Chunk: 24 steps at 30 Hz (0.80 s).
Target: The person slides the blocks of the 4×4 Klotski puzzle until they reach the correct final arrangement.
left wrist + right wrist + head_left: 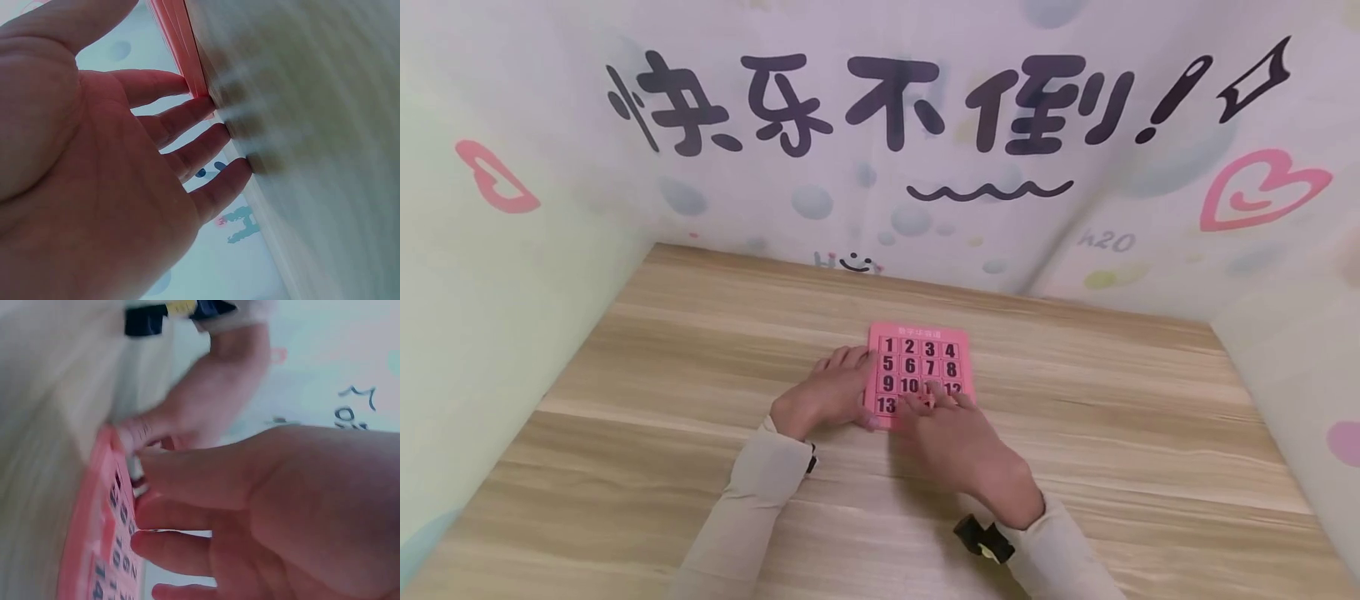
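A pink number sliding puzzle [921,331] lies flat on the wooden table, its black-numbered tiles facing up. My left hand [831,390] steadies its left side, thumb at the near-left corner and fingers along the edge. In the left wrist view, two of the left fingers [165,84] meet the pink frame while the others rest by the tabletop. Over the lower right tiles, my right hand [958,437] touches the puzzle with extended fingers [175,550], hiding most of the bottom row. The left thumb [140,431] shows on the pink corner in the right wrist view.
The wood-grain table [700,333] extends around the puzzle. A white printed cloth [880,217] with black lettering stands behind it, and pale walls flank both sides. Each wrist has a black strap [983,540] at a light sleeve.
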Motion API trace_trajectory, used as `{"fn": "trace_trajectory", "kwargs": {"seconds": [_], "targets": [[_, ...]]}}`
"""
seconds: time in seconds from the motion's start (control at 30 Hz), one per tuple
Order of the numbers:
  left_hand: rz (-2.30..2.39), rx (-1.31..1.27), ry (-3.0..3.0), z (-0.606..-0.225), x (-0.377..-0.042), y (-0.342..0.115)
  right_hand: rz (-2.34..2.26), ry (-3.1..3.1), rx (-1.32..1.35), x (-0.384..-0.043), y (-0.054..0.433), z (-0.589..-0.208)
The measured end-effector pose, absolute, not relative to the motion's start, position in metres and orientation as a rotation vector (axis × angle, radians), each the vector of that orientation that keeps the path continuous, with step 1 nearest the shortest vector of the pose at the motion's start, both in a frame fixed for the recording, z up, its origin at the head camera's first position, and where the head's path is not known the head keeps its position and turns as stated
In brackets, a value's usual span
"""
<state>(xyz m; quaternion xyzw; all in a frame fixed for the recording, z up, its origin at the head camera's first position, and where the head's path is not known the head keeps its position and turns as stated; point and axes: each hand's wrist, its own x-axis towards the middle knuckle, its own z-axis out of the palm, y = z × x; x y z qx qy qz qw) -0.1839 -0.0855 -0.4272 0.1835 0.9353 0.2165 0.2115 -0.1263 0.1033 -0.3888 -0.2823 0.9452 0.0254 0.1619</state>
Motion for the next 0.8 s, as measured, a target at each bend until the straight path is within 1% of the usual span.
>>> {"fn": "trace_trajectory", "kwargs": {"seconds": [0.3,0.43,0.6,0.8], "targets": [[0.600,0.513,2.591,-0.427,-0.184,-0.085,0.100,2.648,-0.703,-0.123,0.127,-0.384],[0.600,0.502,2.580,-0.426,-0.184,-0.085,0.092,2.612,-0.699,-0.125,0.136,-0.381],[0.601,0.489,2.583,-0.426,-0.185,-0.085,0.098,2.614,-0.761,-0.127,0.137,-0.381],[0.614,0.486,2.577,-0.427,-0.185,-0.086,0.182,2.628,-0.742,-0.127,0.131,-0.386]]}}
